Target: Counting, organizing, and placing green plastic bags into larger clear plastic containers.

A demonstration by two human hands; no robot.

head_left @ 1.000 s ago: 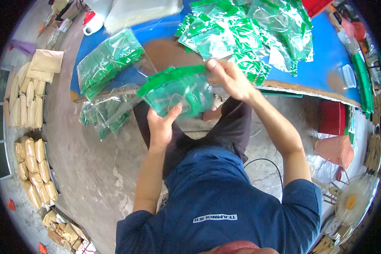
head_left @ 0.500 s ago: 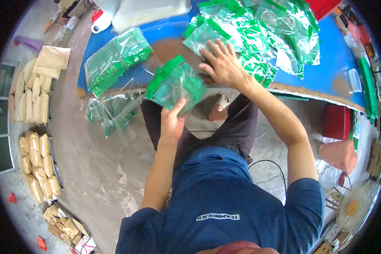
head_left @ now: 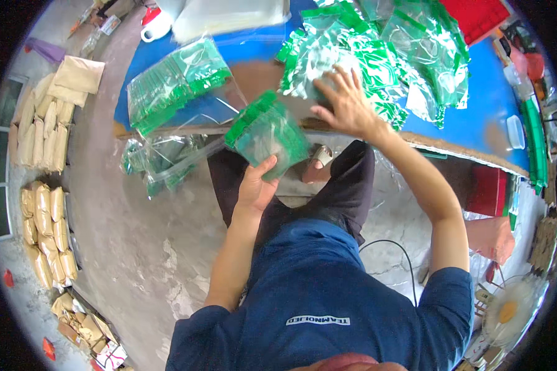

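Note:
A small stack of clear plastic bags with green edges (head_left: pixel 267 131) is pinched in my left hand (head_left: pixel 258 184), thumb on top, just off the table's front edge. My right hand (head_left: pixel 348 106) has its fingers spread over the near left side of a loose heap of shiny green and clear bags (head_left: pixel 377 59). Its fingertips rest on or just above the heap; I cannot tell which. A neater stack of similar bags (head_left: pixel 178 80) lies on the left of the blue table (head_left: pixel 489 105).
More clear bags (head_left: pixel 161 162) hang below the table's front edge at left. Clear sheets (head_left: pixel 229 18) lie at the back, by a white and red container (head_left: pixel 156 26). A red box (head_left: pixel 474 18) stands at back right. Filled brown packages (head_left: pixel 48 229) line the left floor.
My right hand has shifted right over the heap. A clear bag that stuck out at the heap's left edge no longer shows there. My left hand keeps its stack, moved slightly right and nearer.

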